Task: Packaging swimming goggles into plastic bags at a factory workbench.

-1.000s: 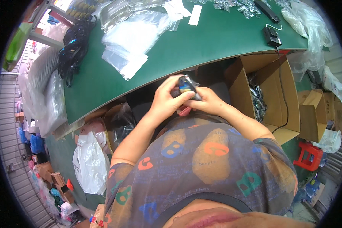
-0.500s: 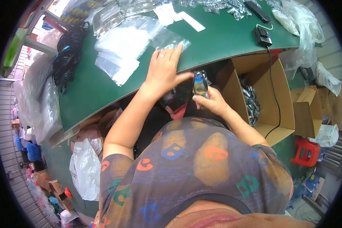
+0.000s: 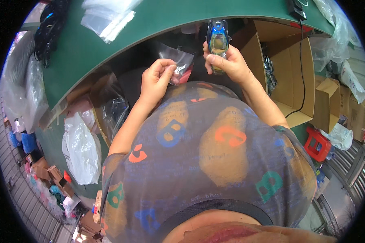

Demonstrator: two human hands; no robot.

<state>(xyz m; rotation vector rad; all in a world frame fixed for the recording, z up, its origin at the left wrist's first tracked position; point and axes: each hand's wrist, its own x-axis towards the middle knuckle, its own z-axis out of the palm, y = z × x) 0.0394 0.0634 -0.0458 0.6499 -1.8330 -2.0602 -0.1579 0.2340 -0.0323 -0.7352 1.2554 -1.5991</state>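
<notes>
My right hand (image 3: 229, 62) grips what looks like a pair of swimming goggles (image 3: 219, 42), with a black and blue frame and an amber, shiny lens turned up. They are held upright just off the table's near edge. To their left, my left hand (image 3: 158, 77) pinches a small clear plastic bag (image 3: 178, 58) between thumb and fingers. The bag hangs over my lap, apart from the goggles. Its far corner points toward the table edge.
The green table (image 3: 158, 18) curves across the far side, with a stack of clear bags (image 3: 109, 18) on it. An open cardboard box (image 3: 294, 73) with shiny pieces stands at right, a black cable (image 3: 302, 65) hanging into it. A white plastic bag (image 3: 81, 150) lies at left.
My left hand has come back from the table with a clear bag, which it now holds over my lap. The view has tipped nearer to my body; the goggles stay in my right hand.
</notes>
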